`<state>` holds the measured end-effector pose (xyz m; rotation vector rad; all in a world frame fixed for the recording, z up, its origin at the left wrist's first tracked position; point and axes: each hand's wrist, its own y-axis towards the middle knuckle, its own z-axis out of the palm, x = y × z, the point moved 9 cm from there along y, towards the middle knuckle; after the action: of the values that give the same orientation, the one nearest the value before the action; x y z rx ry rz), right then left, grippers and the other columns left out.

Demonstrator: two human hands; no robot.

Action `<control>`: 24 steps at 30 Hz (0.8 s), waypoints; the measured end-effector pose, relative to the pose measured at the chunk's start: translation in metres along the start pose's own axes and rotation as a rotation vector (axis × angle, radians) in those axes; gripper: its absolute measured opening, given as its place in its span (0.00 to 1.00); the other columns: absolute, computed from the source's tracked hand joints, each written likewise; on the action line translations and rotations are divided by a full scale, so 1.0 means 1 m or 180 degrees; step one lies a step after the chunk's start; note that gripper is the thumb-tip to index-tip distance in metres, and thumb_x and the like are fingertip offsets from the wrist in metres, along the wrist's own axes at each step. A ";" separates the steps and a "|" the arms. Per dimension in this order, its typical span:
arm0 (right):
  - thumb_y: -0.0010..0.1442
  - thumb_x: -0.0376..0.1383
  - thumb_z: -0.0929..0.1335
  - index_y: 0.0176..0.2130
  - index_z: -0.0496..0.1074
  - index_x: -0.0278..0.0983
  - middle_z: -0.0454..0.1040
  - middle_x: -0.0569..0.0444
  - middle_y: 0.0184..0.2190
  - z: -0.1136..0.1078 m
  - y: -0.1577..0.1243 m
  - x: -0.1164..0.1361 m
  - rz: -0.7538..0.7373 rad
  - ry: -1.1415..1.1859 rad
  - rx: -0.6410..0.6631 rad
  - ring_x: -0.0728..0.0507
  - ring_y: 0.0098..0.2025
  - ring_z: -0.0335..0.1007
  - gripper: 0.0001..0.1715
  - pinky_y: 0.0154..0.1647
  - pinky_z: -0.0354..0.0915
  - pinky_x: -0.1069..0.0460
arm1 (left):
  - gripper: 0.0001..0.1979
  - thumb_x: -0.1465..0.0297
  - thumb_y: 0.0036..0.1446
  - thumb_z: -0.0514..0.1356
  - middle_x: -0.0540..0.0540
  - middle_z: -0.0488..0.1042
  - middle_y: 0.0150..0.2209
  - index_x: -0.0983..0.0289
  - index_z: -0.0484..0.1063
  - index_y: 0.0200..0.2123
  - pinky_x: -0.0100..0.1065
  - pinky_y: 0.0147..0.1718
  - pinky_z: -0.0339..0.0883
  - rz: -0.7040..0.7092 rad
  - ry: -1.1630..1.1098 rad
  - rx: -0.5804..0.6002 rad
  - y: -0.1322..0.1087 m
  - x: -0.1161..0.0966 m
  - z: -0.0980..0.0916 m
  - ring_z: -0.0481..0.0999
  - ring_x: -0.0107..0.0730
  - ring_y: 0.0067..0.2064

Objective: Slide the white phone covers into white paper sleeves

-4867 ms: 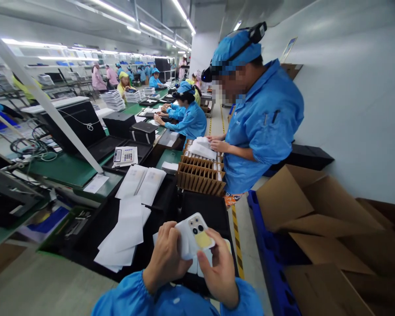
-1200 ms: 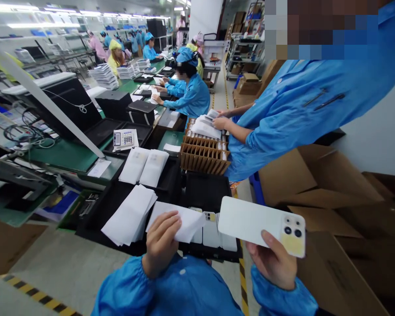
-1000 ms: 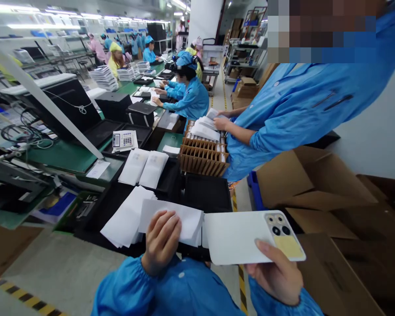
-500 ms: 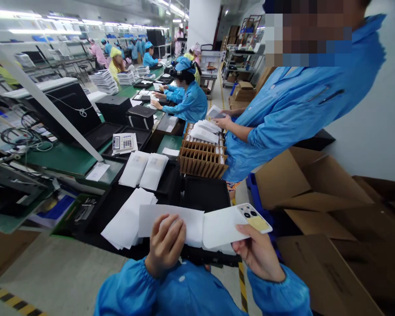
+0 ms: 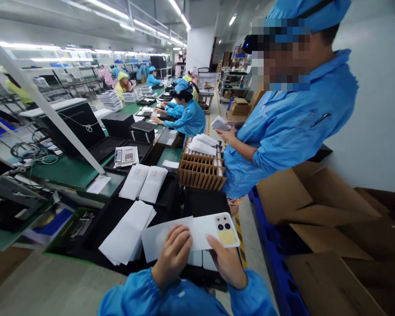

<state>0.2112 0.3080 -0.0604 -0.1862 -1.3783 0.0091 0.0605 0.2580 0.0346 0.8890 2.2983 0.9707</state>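
My left hand (image 5: 174,253) is closed on a white paper sleeve (image 5: 153,242) in front of me. In my right hand (image 5: 228,260) is a white smartphone (image 5: 202,231), gripped by its camera end, back up. It has a round-lens camera block and a yellow sticker (image 5: 228,237). The phone's far end meets the sleeve's right end; my left fingers hide whether it is inside. Below my hands, more white phones (image 5: 195,258) lie partly covered. To the left is a fanned stack of white sleeves (image 5: 127,232), with two more stacks of sleeves (image 5: 153,183) behind.
Black trays (image 5: 206,202) cover the bench. A cardboard divider box (image 5: 202,171) holds white sleeves; beside it a co-worker (image 5: 283,118) in blue holds a phone. A calculator (image 5: 126,156) lies further back. At right are open cartons (image 5: 325,197) and a blue pallet (image 5: 276,259).
The phone has moved left, its end now overlapping the sleeve behind my left fingers. My right hand has come closer to my left. The view has tilted up slightly.
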 end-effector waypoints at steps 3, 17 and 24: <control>0.48 0.52 0.73 0.45 0.77 0.39 0.78 0.45 0.49 -0.005 -0.003 0.002 0.0095 -0.0239 0.0049 0.33 0.55 0.71 0.29 0.62 0.61 0.36 | 0.29 0.79 0.48 0.57 0.70 0.63 0.57 0.68 0.62 0.56 0.58 0.56 0.64 -0.0618 0.0152 0.0532 -0.001 0.019 0.014 0.58 0.56 0.63; 0.55 0.52 0.69 0.62 0.59 0.42 0.70 0.42 0.57 0.018 -0.008 0.053 -0.0716 -0.0688 0.0967 0.34 0.57 0.69 0.40 0.56 0.68 0.39 | 0.50 0.72 0.38 0.58 0.64 0.63 0.46 0.70 0.40 0.66 0.51 0.48 0.58 -0.1582 -0.0055 0.1333 -0.012 0.031 0.041 0.64 0.52 0.46; 0.52 0.50 0.72 0.66 0.55 0.43 0.40 0.47 0.71 0.058 -0.028 0.058 -0.1597 -0.1868 0.1989 0.28 0.69 0.45 0.48 0.67 0.49 0.33 | 0.53 0.60 0.44 0.61 0.65 0.63 0.46 0.73 0.36 0.66 0.52 0.47 0.60 -0.1682 -0.0215 0.0985 -0.008 0.035 0.033 0.64 0.53 0.45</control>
<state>0.1632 0.2945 0.0099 0.7391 -1.9007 0.0798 0.0551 0.2933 0.0017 0.3719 2.4711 0.3612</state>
